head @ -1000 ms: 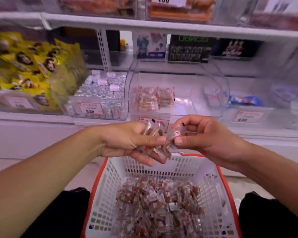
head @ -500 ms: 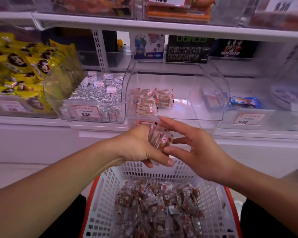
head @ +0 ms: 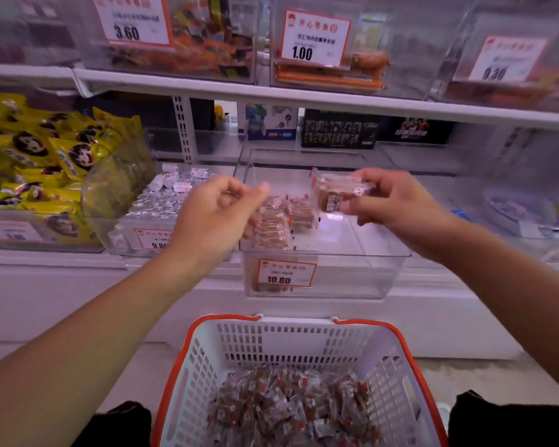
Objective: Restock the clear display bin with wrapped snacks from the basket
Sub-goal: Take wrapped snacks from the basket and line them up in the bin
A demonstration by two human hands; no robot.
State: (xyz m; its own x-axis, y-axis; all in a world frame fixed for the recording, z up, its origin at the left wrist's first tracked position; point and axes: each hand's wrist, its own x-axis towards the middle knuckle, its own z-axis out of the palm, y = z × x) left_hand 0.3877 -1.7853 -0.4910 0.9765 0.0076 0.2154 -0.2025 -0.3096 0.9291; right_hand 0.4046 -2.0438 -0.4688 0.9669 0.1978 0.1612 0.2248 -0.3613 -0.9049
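Reaching over the clear bin [head: 323, 272] on the shelf: right hand [head: 397, 201] pinching a small stack of wrapped snacks [head: 336, 191] in a closed grip above the bin's far right; left hand [head: 217, 214] hovering at the bin's left edge, fingers loosely curled, holding nothing visible. Lying in rows inside the bin, a few snacks; heaped below in the near white basket [head: 291, 340], many more.
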